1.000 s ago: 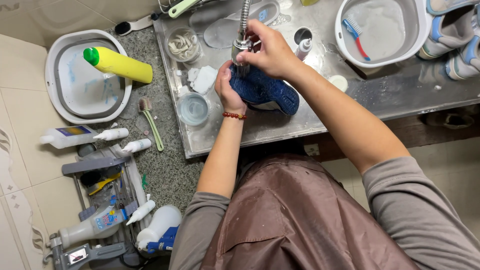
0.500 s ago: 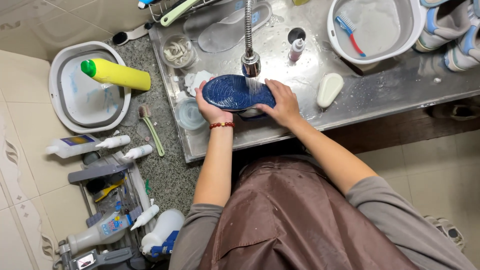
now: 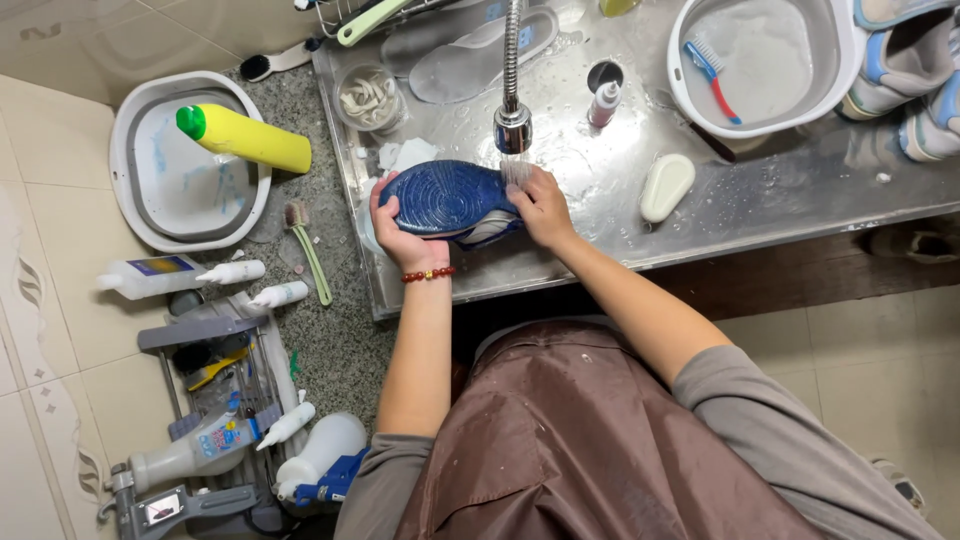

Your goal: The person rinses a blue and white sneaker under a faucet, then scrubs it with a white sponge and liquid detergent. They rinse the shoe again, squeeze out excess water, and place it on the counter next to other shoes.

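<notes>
right now both hands hold a blue shoe (image 3: 452,200) sole-up over the wet steel table (image 3: 760,190), under the flexible faucet (image 3: 513,120), whose stream falls on the end of the shoe by the right hand. the left hand (image 3: 397,235), with a red bead bracelet (image 3: 427,273) at the wrist, has its fingers clamped around the shoe's left end. the right hand (image 3: 540,208) grips the other end, fingers curled over the sole's edge just below the faucet head.

just right of the hands lies a pale oval bar of soap (image 3: 667,187). a small white squeeze bottle (image 3: 604,103) stands near the faucet, and a grey insole (image 3: 470,62) lies behind it. a white basin (image 3: 845,70) to the right holds a blue-and-red brush (image 3: 712,68). to the left, a yellow bottle with a green cap (image 3: 245,136) rests across another basin (image 3: 130,190), with a green-handled brush (image 3: 305,250) beside it. a brown apron (image 3: 590,440) fills the lower view.
</notes>
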